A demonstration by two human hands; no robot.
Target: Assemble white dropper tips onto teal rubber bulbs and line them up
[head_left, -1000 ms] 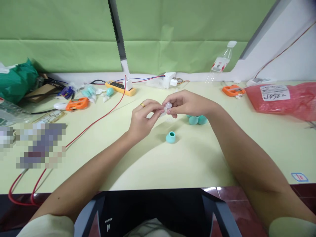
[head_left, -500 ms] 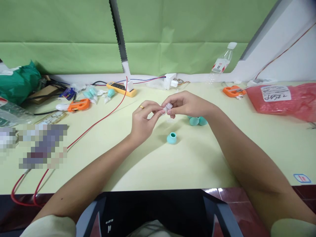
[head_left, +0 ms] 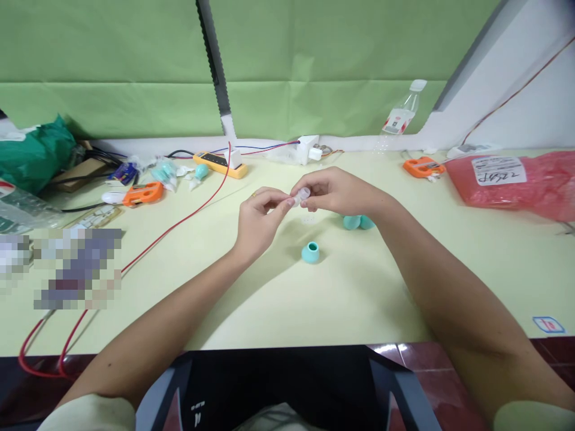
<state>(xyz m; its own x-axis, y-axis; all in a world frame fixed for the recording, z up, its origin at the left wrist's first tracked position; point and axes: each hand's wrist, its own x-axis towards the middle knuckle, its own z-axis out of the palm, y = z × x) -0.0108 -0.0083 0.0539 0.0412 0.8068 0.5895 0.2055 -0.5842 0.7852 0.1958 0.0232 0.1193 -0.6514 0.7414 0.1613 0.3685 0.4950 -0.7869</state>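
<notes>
- Both hands are up over the middle of the bench [head_left: 278, 311], fingertips brought together.
- The left hand [head_left: 257, 220], with a ring on one finger, pinches one end of a small clear piece [head_left: 302, 195].
- The right hand [head_left: 336, 191] grips the other end of it with thumb and fingers closed round it.
- The clear piece sits between the two hands, held above the bench and not touching it; it is too small to make out more.
- A teal cap [head_left: 310, 252] stands on the bench just below the hands, opening up, touched by neither.
- Two more teal parts [head_left: 354, 222] lie side by side behind the right wrist.
- A red wire [head_left: 179, 220] runs from the back of the bench down to the front left edge.
- At the back left lie an orange tool [head_left: 142, 194] and a yellow power strip [head_left: 220, 163].
- At the right, well apart from the hands, are a second orange tool [head_left: 422, 167] and a red bag [head_left: 516, 179] with a label.
- A plastic bottle [head_left: 401, 117] leans at the back wall.
</notes>
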